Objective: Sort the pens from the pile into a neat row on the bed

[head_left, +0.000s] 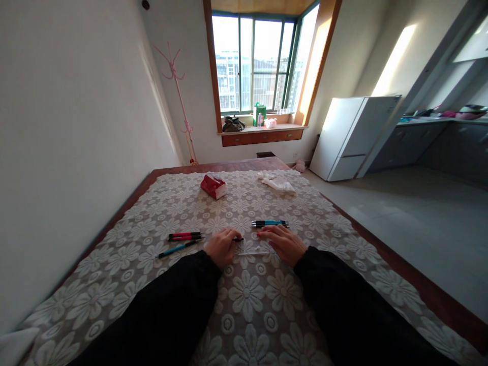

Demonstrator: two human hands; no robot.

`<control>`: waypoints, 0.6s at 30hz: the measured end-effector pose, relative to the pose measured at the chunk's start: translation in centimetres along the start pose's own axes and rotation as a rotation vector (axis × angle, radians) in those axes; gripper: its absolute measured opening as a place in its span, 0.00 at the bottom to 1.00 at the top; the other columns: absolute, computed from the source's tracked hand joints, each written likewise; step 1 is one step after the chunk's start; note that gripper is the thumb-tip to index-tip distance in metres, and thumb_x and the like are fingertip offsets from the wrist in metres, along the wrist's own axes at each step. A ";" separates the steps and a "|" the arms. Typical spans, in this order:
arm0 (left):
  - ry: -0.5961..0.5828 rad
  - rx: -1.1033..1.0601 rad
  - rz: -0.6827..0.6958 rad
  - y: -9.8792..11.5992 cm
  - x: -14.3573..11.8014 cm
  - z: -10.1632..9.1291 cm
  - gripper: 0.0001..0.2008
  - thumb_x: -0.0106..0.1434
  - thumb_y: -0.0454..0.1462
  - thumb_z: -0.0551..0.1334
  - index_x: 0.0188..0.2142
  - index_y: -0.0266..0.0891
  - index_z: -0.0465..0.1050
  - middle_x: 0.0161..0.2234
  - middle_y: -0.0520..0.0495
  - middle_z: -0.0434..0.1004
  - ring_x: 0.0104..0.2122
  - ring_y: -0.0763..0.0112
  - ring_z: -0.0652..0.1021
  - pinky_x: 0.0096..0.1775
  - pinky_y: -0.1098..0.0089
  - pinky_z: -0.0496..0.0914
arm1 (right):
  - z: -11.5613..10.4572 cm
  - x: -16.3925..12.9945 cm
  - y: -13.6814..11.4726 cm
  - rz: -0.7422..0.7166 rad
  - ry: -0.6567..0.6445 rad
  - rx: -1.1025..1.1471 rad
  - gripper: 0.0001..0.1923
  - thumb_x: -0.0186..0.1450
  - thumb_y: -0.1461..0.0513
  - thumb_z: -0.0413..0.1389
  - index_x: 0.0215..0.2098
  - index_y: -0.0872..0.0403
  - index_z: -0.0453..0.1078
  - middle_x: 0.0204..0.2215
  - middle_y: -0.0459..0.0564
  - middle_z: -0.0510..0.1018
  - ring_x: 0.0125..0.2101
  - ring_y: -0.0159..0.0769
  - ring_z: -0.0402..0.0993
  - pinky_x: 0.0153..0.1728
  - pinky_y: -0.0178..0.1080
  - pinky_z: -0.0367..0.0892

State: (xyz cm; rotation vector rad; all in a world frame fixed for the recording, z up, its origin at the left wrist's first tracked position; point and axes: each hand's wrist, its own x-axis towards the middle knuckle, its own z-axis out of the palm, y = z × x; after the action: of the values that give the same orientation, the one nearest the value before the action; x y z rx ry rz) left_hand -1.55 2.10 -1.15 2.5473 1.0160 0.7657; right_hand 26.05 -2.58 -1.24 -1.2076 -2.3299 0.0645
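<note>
1. Hands low on our lace-covered surface (pixel 244 300): left hand (pixel 222 246) curled around a dark pen (pixel 239 239), tip poking out toward the right.
2. Right hand (pixel 284 243) flat, fingers loosely together, gripping nothing we can see; a red pen tip shows at its fingertips.
3. Blue pens (pixel 270 223) just beyond our right hand.
4. Red pens (pixel 185 236) and one blue pen (pixel 178 248) left of our left hand.
5. Red packet (pixel 214 185) farther off.

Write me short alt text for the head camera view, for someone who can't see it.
Two hands in black sleeves rest on a floral lace tablecloth: the left hand holds a pen, the right hand lies flat beside it. Red pens and a blue pen lie to the left, blue pens ahead, a red packet farther back.
</note>
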 end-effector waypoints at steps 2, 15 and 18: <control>-0.021 -0.009 0.034 0.0 0.0 0.0 0.16 0.59 0.24 0.54 0.40 0.42 0.72 0.42 0.47 0.77 0.45 0.62 0.75 0.49 0.62 0.71 | 0.1 0.0 0.1 0.013 -0.010 -0.017 0.22 0.69 0.68 0.51 0.60 0.48 0.69 0.56 0.52 0.74 0.52 0.43 0.69 0.55 0.48 0.69; -0.063 0.027 0.063 0.9 0.0 -0.7 0.12 0.55 0.26 0.60 0.35 0.42 0.74 0.45 0.48 0.77 0.47 0.61 0.75 0.48 0.61 0.69 | 0.8 -0.1 0.7 0.099 -0.027 -0.068 0.06 0.71 0.64 0.55 0.39 0.51 0.74 0.40 0.51 0.77 0.43 0.42 0.69 0.46 0.44 0.68; -0.062 0.037 0.061 0.9 0.0 -0.7 0.09 0.56 0.28 0.62 0.35 0.42 0.74 0.46 0.48 0.77 0.47 0.61 0.75 0.49 0.60 0.69 | 0.8 -0.1 0.5 0.093 -0.031 -0.057 0.05 0.70 0.63 0.55 0.38 0.52 0.74 0.39 0.51 0.77 0.42 0.42 0.69 0.46 0.44 0.68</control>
State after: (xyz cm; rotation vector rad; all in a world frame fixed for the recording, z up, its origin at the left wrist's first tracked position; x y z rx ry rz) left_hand -1.43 1.54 -0.17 2.6269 0.9453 0.6858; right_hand 26.12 -2.17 -2.05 -1.3522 -2.3152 0.0505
